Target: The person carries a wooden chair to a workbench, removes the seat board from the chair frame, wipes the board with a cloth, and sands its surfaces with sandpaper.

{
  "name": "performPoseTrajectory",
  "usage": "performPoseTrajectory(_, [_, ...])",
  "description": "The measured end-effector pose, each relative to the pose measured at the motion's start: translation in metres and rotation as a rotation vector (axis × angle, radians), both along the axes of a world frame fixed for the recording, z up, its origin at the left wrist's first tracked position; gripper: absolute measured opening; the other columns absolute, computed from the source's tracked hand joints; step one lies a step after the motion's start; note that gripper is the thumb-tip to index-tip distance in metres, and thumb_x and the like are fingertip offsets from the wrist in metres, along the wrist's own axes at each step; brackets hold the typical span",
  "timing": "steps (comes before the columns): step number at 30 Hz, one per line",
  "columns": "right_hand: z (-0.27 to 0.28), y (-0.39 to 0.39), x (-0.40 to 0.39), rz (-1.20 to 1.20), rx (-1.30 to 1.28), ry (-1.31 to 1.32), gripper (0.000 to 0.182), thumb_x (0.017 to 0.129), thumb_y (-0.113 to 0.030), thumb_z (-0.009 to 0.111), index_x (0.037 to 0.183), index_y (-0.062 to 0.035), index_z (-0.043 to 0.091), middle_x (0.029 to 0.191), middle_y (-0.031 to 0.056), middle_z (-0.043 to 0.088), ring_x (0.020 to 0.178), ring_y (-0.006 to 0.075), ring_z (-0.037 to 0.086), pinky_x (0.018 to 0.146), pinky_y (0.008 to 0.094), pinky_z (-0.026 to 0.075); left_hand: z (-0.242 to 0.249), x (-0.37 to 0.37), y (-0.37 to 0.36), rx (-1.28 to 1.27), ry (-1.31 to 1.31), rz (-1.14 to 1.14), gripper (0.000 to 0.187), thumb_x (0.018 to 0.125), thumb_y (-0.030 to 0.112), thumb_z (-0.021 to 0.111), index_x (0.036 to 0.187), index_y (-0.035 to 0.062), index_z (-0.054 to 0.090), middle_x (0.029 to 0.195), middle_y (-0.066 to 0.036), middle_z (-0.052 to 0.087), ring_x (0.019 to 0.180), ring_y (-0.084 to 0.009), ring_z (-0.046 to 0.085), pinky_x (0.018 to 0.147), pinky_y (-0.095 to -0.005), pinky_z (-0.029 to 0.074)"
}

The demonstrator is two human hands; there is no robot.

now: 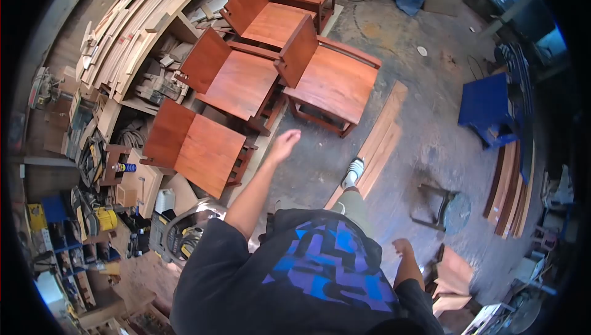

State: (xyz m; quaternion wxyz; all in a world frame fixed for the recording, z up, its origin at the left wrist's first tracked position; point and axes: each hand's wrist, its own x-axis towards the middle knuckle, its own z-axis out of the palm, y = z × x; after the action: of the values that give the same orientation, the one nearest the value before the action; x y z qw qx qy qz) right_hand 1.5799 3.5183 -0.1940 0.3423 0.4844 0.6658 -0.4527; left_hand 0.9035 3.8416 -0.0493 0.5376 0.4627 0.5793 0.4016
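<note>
My left hand (285, 145) reaches forward over the floor, with its fingers loosely bent and nothing in them. It is nearest to the reddish-brown wooden chairs, between the near-left chair (210, 153) and the front-right chair (338, 83), and appears apart from both. My right hand (403, 248) hangs low at my side, its fingers relaxed and slightly apart, holding nothing. A round-topped dark stool (455, 212) stands to the right of it. My sandalled foot (353, 174) is on or beside long wooden boards (381, 135) lying on the floor.
More wooden chairs (237, 79) stand in rows ahead left. Shelves stacked with timber strips (132, 24) line the left side. A blue box-like stool (484, 104) and dark boards (508, 187) are at the right. A shiny round machine (194, 227) is close on my left.
</note>
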Motion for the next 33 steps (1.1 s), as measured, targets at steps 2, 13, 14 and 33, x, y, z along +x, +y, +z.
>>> performPoseTrajectory(2, [0.024, 0.133, 0.003, -0.019, 0.310, -0.048, 0.025, 0.085, -0.023, 0.058, 0.078, -0.0009, 0.068, 0.075, 0.0196, 0.069, 0.066, 0.0331, 0.069, 0.058, 0.0486, 0.054, -0.018, 0.026, 0.007, -0.119, 0.119, 0.037, 0.038, 0.098, 0.033, 0.062, 0.122, 0.0041, 0.067, 0.108, -0.009, 0.073, 0.102, -0.0166, 0.065, 0.091, -0.0319, 0.049])
performPoseTrajectory(13, [0.153, 0.648, -0.177, -0.459, 0.622, 0.241, 0.035, 0.089, -0.027, 0.061, 0.114, -0.0037, 0.070, 0.099, 0.0153, 0.072, 0.099, 0.0298, 0.068, 0.089, 0.0388, 0.052, -0.066, 0.095, -0.013, -0.885, 0.722, -0.177, 0.058, 0.093, 0.049, 0.055, 0.135, 0.0092, 0.060, 0.138, -0.019, 0.059, 0.131, -0.0361, 0.053, 0.111, -0.0453, 0.041])
performPoseTrajectory(14, [0.144, 0.663, -0.187, -0.322, 0.653, 0.181, 0.038, 0.088, -0.027, 0.061, 0.116, -0.0029, 0.069, 0.103, 0.0179, 0.071, 0.103, 0.0336, 0.068, 0.093, 0.0405, 0.052, -0.072, 0.102, 0.003, -0.856, 0.729, -0.195, 0.061, 0.093, 0.050, 0.055, 0.138, 0.0089, 0.057, 0.141, -0.020, 0.055, 0.133, -0.0361, 0.051, 0.111, -0.0452, 0.040])
performPoseTrajectory(33, [-0.113, 0.877, -0.383, 0.765, 0.629, 0.459, 0.073, 0.093, -0.035, 0.056, 0.158, -0.0137, 0.028, 0.165, 0.0146, 0.020, 0.151, 0.0364, 0.017, 0.121, 0.0580, 0.017, -0.225, 0.204, 0.327, -0.567, 0.910, 0.573, 0.095, 0.087, 0.035, 0.068, 0.156, -0.0056, 0.017, 0.163, -0.028, 0.015, 0.152, -0.0425, 0.014, 0.121, -0.0474, 0.024])
